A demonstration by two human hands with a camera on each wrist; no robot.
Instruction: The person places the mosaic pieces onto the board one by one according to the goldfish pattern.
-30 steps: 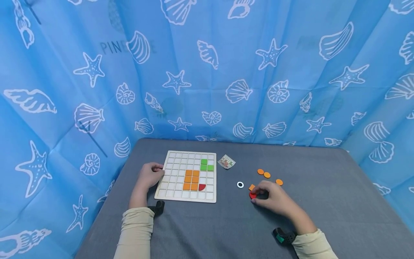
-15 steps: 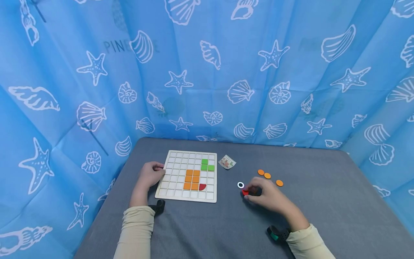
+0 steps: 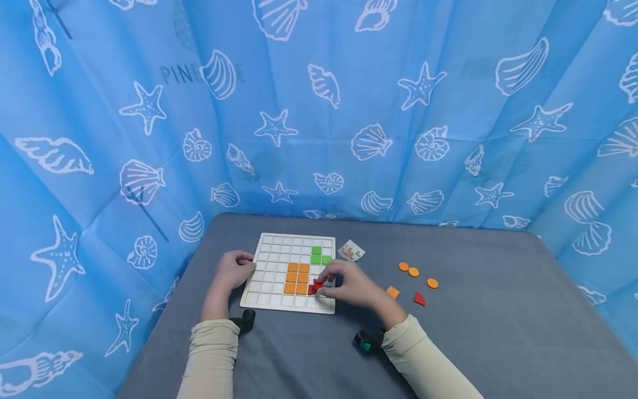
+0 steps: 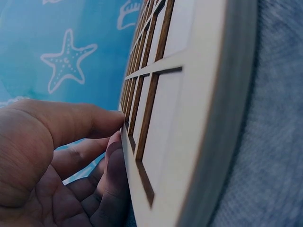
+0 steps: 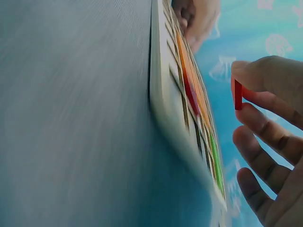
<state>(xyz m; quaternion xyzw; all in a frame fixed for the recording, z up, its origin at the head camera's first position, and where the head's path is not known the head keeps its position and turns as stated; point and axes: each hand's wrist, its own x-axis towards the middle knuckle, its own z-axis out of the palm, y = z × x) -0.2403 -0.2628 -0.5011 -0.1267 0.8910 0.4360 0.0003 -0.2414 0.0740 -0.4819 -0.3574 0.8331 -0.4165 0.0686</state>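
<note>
A square board with a white grid (image 3: 269,277) lies on the table, bearing orange squares (image 3: 297,278), green squares (image 3: 316,255) and a red quarter-round piece (image 3: 311,290). My left hand (image 3: 234,270) grips the board's left edge; in the left wrist view its thumb (image 4: 90,120) lies at the rim, with the other fingers curled against the edge. Over the right part of the board, my right hand (image 3: 351,284) pinches a red tile (image 5: 237,93) between thumb and fingertips, its other fingers spread loosely. The tile overlaps the red quarter piece in the head view.
A small patterned card (image 3: 351,250) lies just right of the board. Farther right are orange discs (image 3: 413,272), an orange square (image 3: 392,292) and another red quarter piece (image 3: 420,298). A blue shell-print curtain (image 3: 319,111) hangs behind the grey table (image 3: 498,310).
My right hand has moved left from the loose pieces to above the board, carrying a red tile. It now covers the spot of the white ring-marked disc. My left hand stays at the board.
</note>
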